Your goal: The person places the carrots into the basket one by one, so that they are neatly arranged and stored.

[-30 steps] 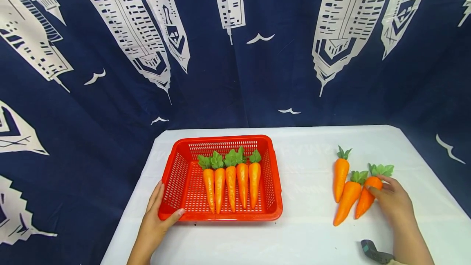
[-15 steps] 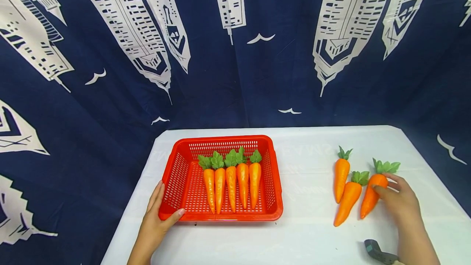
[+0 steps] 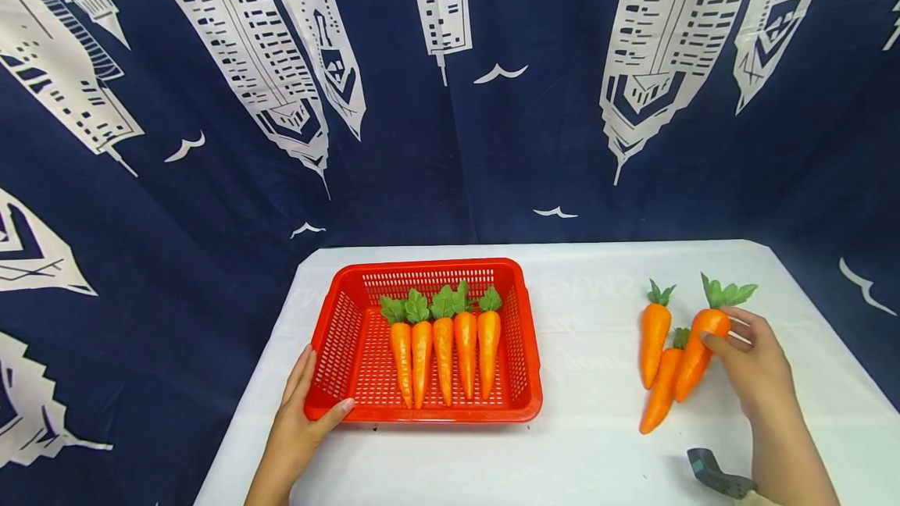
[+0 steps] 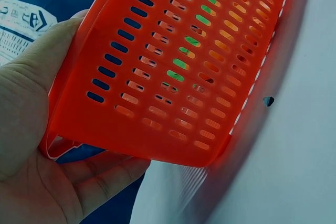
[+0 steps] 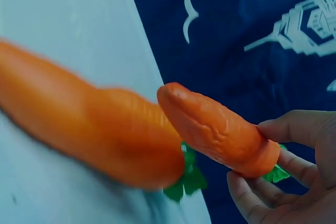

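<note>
My right hand (image 3: pixel 759 358) pinches a carrot (image 3: pixel 703 338) with green leaves between thumb and fingertips. The right wrist view shows this carrot (image 5: pixel 215 129) raised above a larger, blurred carrot (image 5: pixel 100 124). Beside it on the table in the head view, a carrot (image 3: pixel 659 404) is partly covered by the held one, and another carrot (image 3: pixel 655 342) lies behind to the left. My left hand (image 3: pixel 298 420) holds the near left corner of a red basket (image 3: pixel 422 415), thumb along the front and fingers along the left side. Several carrots (image 3: pixel 444 358) lie in a row inside, leaves away from me.
A white-covered table (image 3: pixel 591 443) bears everything. Behind it hangs a dark blue cloth (image 3: pixel 450 162) printed with white buildings and birds. A dark curved device (image 3: pixel 717 475) is at my right wrist.
My right hand first shifted the carrot right, away from the others, then raised it and brought it back left over its neighbour. My left hand and the basket stay in place.
</note>
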Tool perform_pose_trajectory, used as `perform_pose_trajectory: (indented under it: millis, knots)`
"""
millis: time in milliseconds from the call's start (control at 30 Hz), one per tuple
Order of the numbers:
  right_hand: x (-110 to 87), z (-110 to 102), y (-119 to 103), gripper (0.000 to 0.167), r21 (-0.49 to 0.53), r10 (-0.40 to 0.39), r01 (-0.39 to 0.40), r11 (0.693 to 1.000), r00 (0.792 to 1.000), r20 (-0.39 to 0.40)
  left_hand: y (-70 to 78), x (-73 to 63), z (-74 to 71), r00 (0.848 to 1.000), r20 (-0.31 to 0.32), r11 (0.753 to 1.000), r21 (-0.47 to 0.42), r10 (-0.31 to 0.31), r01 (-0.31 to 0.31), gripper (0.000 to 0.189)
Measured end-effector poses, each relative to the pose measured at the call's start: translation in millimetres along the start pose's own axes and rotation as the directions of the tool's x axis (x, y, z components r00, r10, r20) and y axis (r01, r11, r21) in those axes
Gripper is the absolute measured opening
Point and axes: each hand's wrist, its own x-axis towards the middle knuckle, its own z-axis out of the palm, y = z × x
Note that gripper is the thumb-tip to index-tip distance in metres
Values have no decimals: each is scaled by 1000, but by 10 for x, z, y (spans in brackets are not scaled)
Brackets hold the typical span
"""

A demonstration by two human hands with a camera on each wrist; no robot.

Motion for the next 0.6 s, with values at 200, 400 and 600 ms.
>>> perform_pose_trajectory:
  millis: [200, 400, 600]
  knots:
    - [-91, 187, -140, 69, 2, -99, 99, 995, 994, 43, -13, -9, 1, 1000, -7, 1000, 5, 9, -9, 107]
    - [-132, 301, -268, 68, 25, -130, 129, 991, 989, 66, -39, -1, 9, 1000, -9, 1000, -6, 10, -10, 107]
    - [-151, 352, -387, 68, 56, -155, 149, 987, 981, 113, -57, 7, 14, 1000, -11, 1000, -2, 15, -15, 107]
